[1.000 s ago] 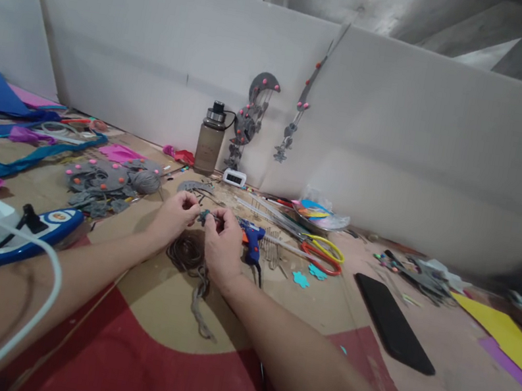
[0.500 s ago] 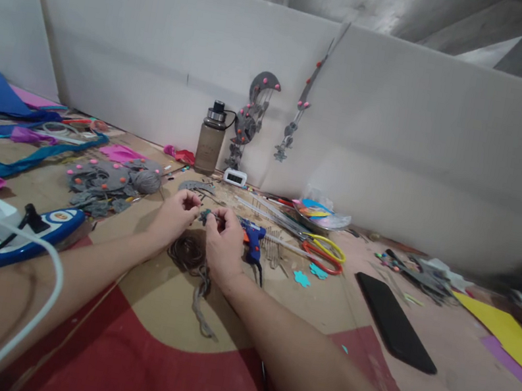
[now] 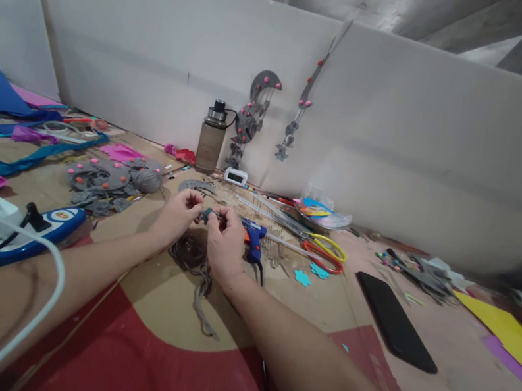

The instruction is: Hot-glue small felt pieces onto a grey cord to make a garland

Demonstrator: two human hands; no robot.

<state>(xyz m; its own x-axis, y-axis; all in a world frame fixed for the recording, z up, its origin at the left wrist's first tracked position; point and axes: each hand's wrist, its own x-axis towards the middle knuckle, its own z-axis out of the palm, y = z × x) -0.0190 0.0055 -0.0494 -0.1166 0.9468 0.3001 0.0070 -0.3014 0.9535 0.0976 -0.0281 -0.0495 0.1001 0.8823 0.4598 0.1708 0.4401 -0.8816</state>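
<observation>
Between my fingertips is a small dark teal-grey piece [image 3: 206,214], too small and covered to name. My left hand [image 3: 183,212] pinches at its left side. My right hand [image 3: 226,240] grips it from the right, thumb and forefinger together. Below my hands lies a coil of brown cord [image 3: 187,251], with a twisted grey yarn strand [image 3: 202,309] trailing toward me. Just right of my right hand rests a blue glue gun [image 3: 255,240] with an orange part, its cable running down under my right forearm.
Scissors [image 3: 324,254] and teal flower cutouts [image 3: 302,278] lie right of the glue gun, near a black phone [image 3: 395,319]. A bottle [image 3: 211,140] and small clock [image 3: 235,176] stand by the white panel. Grey felt pieces [image 3: 104,177] and a power strip [image 3: 33,237] are at left.
My left hand has come slightly closer to my right, its fingertips now at the small teal-grey piece. My right hand has barely moved and keeps its grip.
</observation>
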